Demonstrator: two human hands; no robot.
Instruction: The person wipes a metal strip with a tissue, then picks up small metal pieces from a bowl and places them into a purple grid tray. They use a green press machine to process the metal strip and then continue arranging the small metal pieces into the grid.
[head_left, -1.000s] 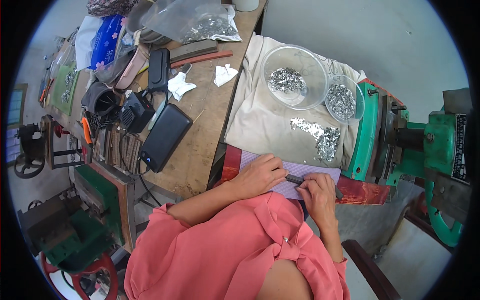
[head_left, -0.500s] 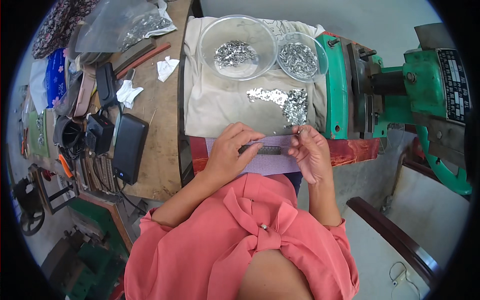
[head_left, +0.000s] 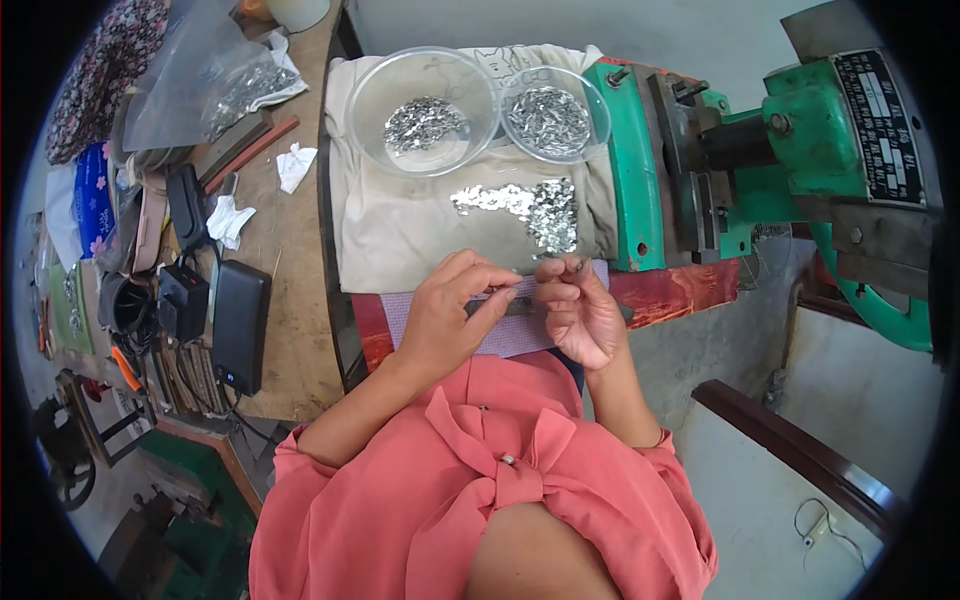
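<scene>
My left hand (head_left: 452,318) grips a thin dark metal tool (head_left: 508,304) held level over a lilac cloth (head_left: 505,330) at the bench edge. My right hand (head_left: 580,310) is closed beside it, its fingertips pinching a small metal piece (head_left: 576,266) near the tool's right end. Just beyond my hands a loose heap of shiny metal pieces (head_left: 530,208) lies on a beige cloth (head_left: 400,235). Two clear bowls, a large one (head_left: 422,112) and a smaller one (head_left: 556,114), hold more such pieces.
A green press machine (head_left: 780,170) stands at the right. On the wooden bench (head_left: 290,300) to the left lie a black power bank (head_left: 240,325), black chargers (head_left: 180,300), crumpled paper (head_left: 294,165) and a plastic bag of metal parts (head_left: 215,85). A dark wooden rail (head_left: 800,455) is lower right.
The view has swung, so the bowls and press sit higher and more central. My right hand has lifted its fingertips toward the heap side, and both hands stay together on the tool.
</scene>
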